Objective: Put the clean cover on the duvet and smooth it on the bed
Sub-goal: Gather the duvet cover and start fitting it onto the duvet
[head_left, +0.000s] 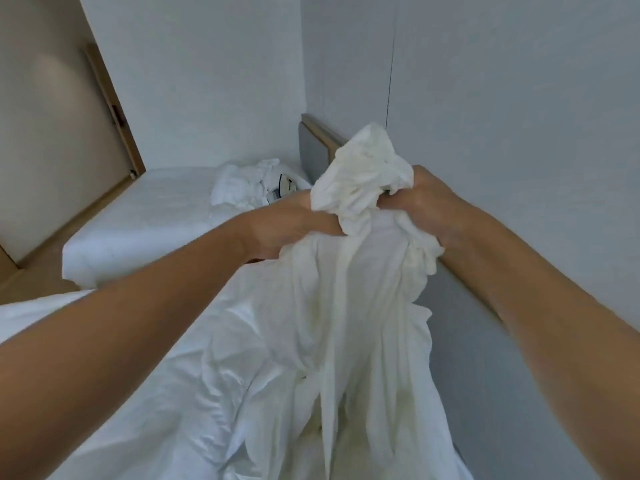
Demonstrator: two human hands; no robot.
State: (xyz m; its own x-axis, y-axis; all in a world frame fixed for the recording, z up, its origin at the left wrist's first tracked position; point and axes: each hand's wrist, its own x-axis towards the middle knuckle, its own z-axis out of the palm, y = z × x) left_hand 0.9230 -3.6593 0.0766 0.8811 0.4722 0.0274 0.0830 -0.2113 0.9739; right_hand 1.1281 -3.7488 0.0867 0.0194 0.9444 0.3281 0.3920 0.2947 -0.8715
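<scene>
A cream-white duvet cover [349, 292] is lifted in front of me, bunched at the top and hanging in long folds down to the bed [166, 393]. My left hand [287, 223] grips the bunched fabric from the left. My right hand [429, 202] grips it from the right, with a crumpled tuft of cloth sticking up between the two hands. Both arms are stretched forward. The lower part of the fabric lies rumpled on the white bed surface. Whether a duvet is inside the cover is hidden by the folds.
A second bed [149, 216] with a white sheet stands further back left, with a heap of white linen [249, 185] at its head. A grey headboard with wooden trim [315, 147] runs along the right wall. A beige door [59, 133] is at the far left.
</scene>
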